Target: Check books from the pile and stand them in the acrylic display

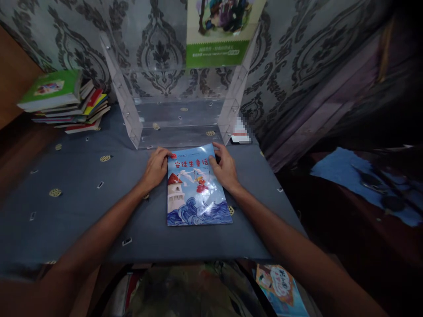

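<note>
A blue storybook [198,189] with red Chinese characters, a lighthouse and painted waves on its cover lies face up on the dark blue tablecloth. My left hand [157,167] grips its upper left edge, fingers curled at the corner. On the upper right edge, my right hand [224,165] has its thumb on the cover and its other fingers around the side. Just beyond the book stands a clear acrylic rack [132,123] with tiers. A book with a green lower band [218,53] rests in the rack's upper right part.
At the table's far left is a stack of books [71,103], a green one on top. A blurred white object [240,132] sits beside the rack's right side. Below the table's front edge, another book [280,288] shows at right. Blue cloth [343,176] lies off to the right.
</note>
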A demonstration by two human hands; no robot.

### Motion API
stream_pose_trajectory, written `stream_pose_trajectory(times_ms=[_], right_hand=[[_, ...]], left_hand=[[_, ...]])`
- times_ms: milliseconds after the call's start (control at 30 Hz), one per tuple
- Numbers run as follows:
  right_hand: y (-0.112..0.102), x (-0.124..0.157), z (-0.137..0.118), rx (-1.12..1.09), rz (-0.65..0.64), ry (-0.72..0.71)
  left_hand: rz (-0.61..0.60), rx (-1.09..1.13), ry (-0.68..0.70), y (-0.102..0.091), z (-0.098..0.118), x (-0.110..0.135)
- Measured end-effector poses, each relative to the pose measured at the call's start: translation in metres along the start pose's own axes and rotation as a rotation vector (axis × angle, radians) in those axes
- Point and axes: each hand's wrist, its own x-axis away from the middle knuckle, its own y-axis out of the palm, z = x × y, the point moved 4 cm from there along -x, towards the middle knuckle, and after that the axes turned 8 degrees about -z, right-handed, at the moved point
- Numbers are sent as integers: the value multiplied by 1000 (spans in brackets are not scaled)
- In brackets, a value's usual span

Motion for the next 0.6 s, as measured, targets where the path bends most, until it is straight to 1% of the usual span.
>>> stream_pose_trajectory(times_ms=[100, 200, 300, 367, 467, 600], right_hand=[[-4, 0, -1, 121, 45, -66], [-5, 2, -6, 252, 85, -132], [-4, 5, -17, 374, 96, -194], [-1, 8, -26, 427, 69, -249], [5, 12, -41, 455, -10, -331], [9, 14, -48, 465, -104, -385]], left_hand=[[-23, -56, 23, 2, 3, 5], [-50, -112, 0, 2, 6, 7], [-70, -141, -18, 1, 8, 7], [-84, -161, -22, 0, 9, 7], [-95, -210, -20, 1, 12, 6], [-100, -288, -3, 1, 14, 6]])
